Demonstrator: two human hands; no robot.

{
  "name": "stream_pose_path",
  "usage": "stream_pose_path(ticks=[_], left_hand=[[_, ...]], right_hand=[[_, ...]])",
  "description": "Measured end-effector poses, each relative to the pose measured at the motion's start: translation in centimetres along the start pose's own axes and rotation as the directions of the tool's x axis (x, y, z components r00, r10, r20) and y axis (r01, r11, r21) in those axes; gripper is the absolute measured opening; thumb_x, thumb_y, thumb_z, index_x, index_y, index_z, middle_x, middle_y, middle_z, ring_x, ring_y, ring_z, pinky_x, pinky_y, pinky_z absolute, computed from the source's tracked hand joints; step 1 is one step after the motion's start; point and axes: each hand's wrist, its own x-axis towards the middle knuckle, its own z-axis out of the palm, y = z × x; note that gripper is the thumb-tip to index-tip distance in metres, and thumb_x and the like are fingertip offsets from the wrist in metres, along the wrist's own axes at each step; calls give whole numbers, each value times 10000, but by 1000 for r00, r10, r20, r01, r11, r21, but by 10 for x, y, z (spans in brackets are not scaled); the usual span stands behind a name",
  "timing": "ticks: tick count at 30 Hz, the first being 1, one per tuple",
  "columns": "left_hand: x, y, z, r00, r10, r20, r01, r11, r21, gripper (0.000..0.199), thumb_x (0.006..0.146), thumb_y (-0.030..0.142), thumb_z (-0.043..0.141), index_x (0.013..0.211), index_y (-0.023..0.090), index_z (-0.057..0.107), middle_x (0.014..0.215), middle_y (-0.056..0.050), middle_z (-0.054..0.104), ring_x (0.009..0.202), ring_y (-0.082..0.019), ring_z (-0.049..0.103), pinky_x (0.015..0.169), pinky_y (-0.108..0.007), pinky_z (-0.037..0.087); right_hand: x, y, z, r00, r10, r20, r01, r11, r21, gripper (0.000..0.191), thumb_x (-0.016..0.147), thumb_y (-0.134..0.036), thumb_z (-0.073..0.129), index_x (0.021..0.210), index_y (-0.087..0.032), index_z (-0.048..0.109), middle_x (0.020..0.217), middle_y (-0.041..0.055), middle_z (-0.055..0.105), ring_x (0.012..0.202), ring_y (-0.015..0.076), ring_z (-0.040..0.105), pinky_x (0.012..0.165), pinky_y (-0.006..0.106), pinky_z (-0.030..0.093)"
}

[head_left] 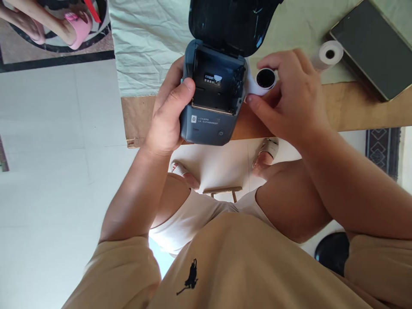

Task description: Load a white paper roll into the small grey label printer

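Note:
My left hand (pixel 172 105) is wrapped round the left side of a dark blue-grey label printer (pixel 206 124), thumb on its rim. The printer's black lid (pixel 230 25) stands raised at the far side, and the paper bay lies exposed with a small sticker inside. Just right of the bay, my right hand (pixel 291 92) is closed on a small white paper roll (pixel 257 88) with a dark hollow core. The roll's left edge is close against the printer's side; whether they touch I cannot tell.
A second white roll (pixel 328 53) stands beside a dark, flat box (pixel 373 47) at the right of the table. Pale green cloth (pixel 144 56) covers the table back from its wooden edge (pixel 337 107). At upper left are another person's feet in pink slippers (pixel 82 30).

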Motion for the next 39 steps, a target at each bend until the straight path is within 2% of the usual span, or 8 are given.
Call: stream_pose_path(ticks=[6, 11, 17, 22, 27, 32, 36, 39], left_hand=[[2, -2, 0, 1000, -2, -19, 2, 999, -34, 328, 734, 487, 484, 1018, 357, 583, 1041, -18, 661, 1201, -360, 525, 734, -450, 531], [2, 1, 2, 1000, 8, -3, -8, 999, -31, 324, 755, 452, 466, 1028, 334, 595, 1021, -24, 665, 1191, -347, 534, 777, -439, 533], [3, 1, 2, 999, -6, -40, 7, 1000, 2, 345, 703, 515, 524, 999, 371, 627, 992, -6, 695, 1107, -352, 580, 700, -427, 543], [3, 2, 2, 999, 24, 23, -25, 999, 48, 350, 721, 544, 485, 1008, 396, 618, 840, -28, 704, 1097, -345, 587, 706, -442, 534], [3, 3, 4, 999, 23, 36, -24, 999, 40, 345, 750, 494, 440, 1034, 390, 604, 914, -32, 697, 1115, -344, 580, 732, -465, 528], [1, 5, 4, 998, 34, 44, -38, 994, 99, 343, 762, 548, 424, 1036, 430, 593, 875, -24, 690, 1130, -344, 575, 748, -486, 528], [-1, 7, 4, 1000, 4, 22, -6, 995, 95, 319, 794, 523, 431, 1037, 388, 587, 825, -26, 679, 1121, -327, 588, 766, -461, 539], [0, 5, 4, 1000, 8, -8, -8, 999, 36, 325, 755, 519, 482, 1014, 358, 595, 833, -34, 680, 1111, -340, 587, 749, -452, 542]], right_hand=[[-2, 6, 2, 992, -128, -15, 128, 992, -20, 215, 653, -222, 610, 834, -224, 494, 758, 1, 533, 743, 140, 528, 590, 271, 419], [-7, 0, -1, 994, -112, 4, 112, 992, -52, 237, 721, -337, 656, 851, -216, 499, 832, 25, 540, 743, 131, 514, 631, 279, 425], [-7, 5, -2, 987, -157, 31, 157, 987, -18, 343, 688, -202, 584, 1007, -228, 464, 952, 28, 568, 854, 145, 542, 729, 290, 456], [-8, 4, -2, 992, -127, -14, 126, 989, -71, 277, 748, -380, 621, 941, -211, 516, 893, 56, 557, 840, 168, 540, 717, 320, 456], [-9, 0, -5, 987, -152, 50, 151, 988, 29, 380, 735, -207, 555, 1099, -246, 454, 1015, 35, 580, 923, 165, 564, 797, 327, 483], [-9, 0, -6, 997, -76, 23, 76, 997, -21, 342, 763, -315, 616, 1084, -245, 519, 972, 63, 551, 917, 182, 540, 821, 353, 476], [-9, 2, -5, 994, -83, 64, 76, 992, 101, 520, 745, -168, 534, 1231, -284, 390, 1034, 19, 587, 884, 144, 569, 813, 321, 491], [-8, 4, -3, 995, -97, 29, 96, 995, 36, 427, 722, -200, 568, 1135, -283, 500, 1008, 40, 568, 963, 173, 548, 874, 358, 473]])
